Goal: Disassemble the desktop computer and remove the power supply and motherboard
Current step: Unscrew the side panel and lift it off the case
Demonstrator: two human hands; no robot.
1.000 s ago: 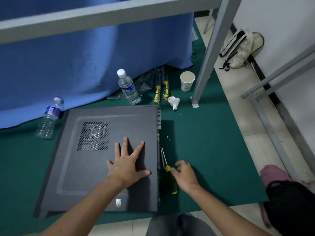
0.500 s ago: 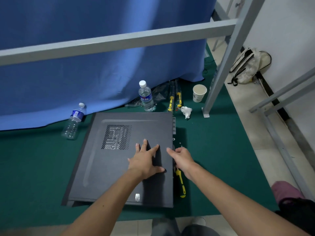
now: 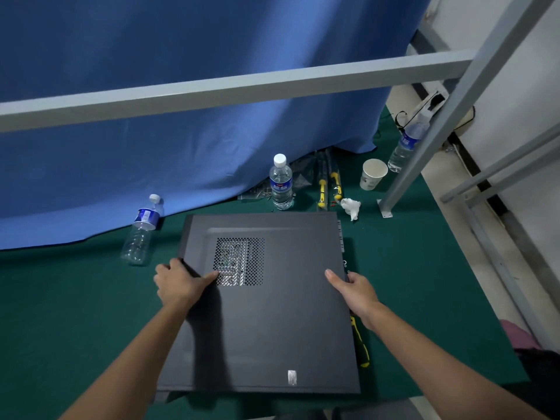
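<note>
We look down at a dark green mat (image 3: 424, 283) on a pale tiled floor, with a blue curtain (image 3: 181, 101) and a grey metal frame (image 3: 242, 86) behind it. Water bottles (image 3: 281, 183), a paper cup (image 3: 373, 174) and a crumpled tissue (image 3: 351, 206) stand along the curtain's edge. The desktop computer (image 3: 272, 313) lies flat on the mat, its black side panel facing up. Our left hand (image 3: 178, 283) grips the panel's left edge, thumb on top beside the vent holes (image 3: 239, 262). Our right hand (image 3: 354, 291) clasps the right edge, thumb on top. A yellow-handled screwdriver (image 3: 362, 347) lies just beside the case, under the right wrist.
</note>
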